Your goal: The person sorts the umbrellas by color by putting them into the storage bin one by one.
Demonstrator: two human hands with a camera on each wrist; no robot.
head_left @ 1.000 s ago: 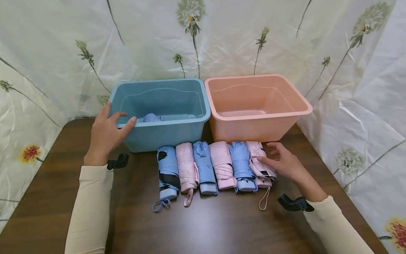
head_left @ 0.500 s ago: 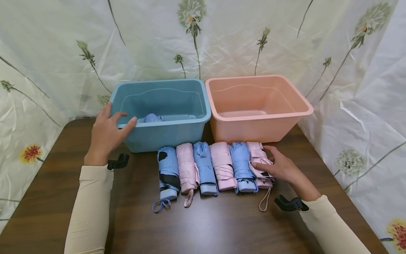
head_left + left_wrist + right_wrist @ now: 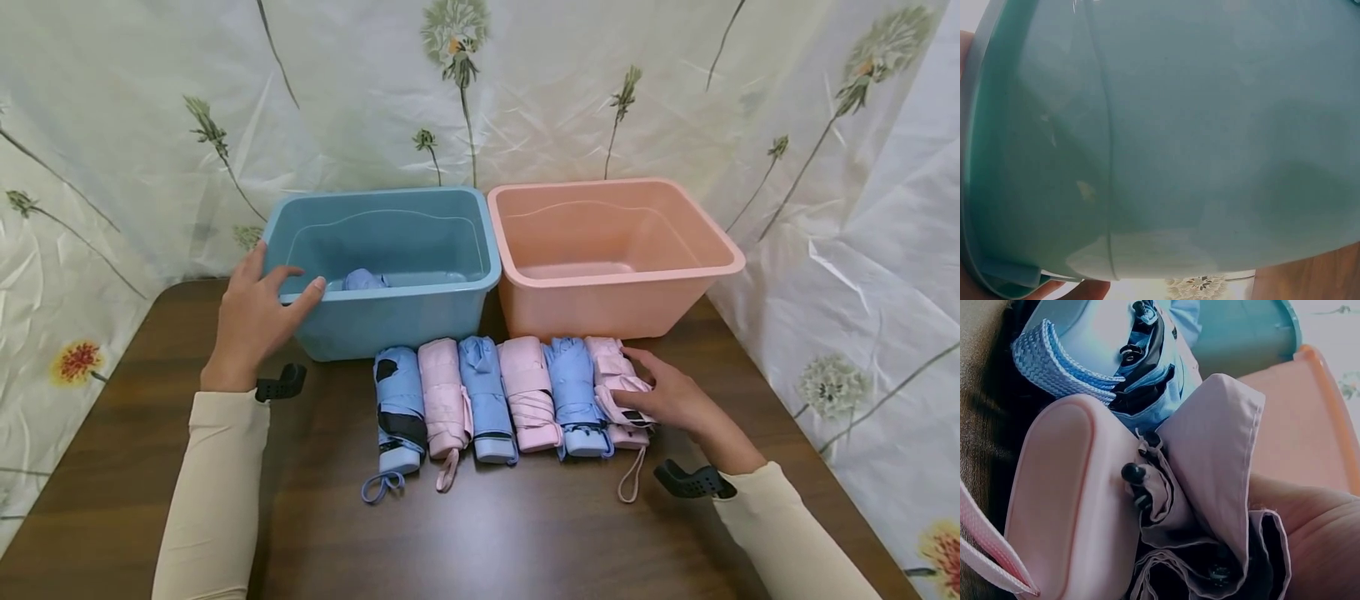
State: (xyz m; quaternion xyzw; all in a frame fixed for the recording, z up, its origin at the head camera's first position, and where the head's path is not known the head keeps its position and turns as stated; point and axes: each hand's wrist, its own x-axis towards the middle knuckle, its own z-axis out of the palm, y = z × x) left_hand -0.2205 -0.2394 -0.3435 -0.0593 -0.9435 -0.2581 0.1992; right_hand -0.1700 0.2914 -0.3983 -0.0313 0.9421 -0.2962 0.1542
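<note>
My left hand [image 3: 255, 317] grips the front-left corner of a blue plastic bin [image 3: 390, 321], thumb at its front rim. In the left wrist view the bin's wall [image 3: 1197, 137] fills most of the frame. My right hand [image 3: 671, 396] holds the rightmost pink folded umbrella [image 3: 611, 362], with the thumb on its left side and the fingers on its right. The right wrist view shows that umbrella's pink handle end [image 3: 1075, 494] and loose fabric folds [image 3: 1213, 444]; the fingertips are hidden there. Beside it lies a blue folded umbrella [image 3: 576, 387].
More folded umbrellas, pink [image 3: 528, 383] and blue [image 3: 486, 392], lie in a row on the brown table [image 3: 337, 533]. A bluish-purple bundle [image 3: 363, 280] sits inside the blue bin. A peach bin [image 3: 600, 304] stands to its right. Floral sheeting [image 3: 360, 108] hangs behind.
My right hand has moved left onto the rightmost pink umbrella and closed around it. That umbrella has shifted slightly right. My left hand stays at the blue bin's corner.
</note>
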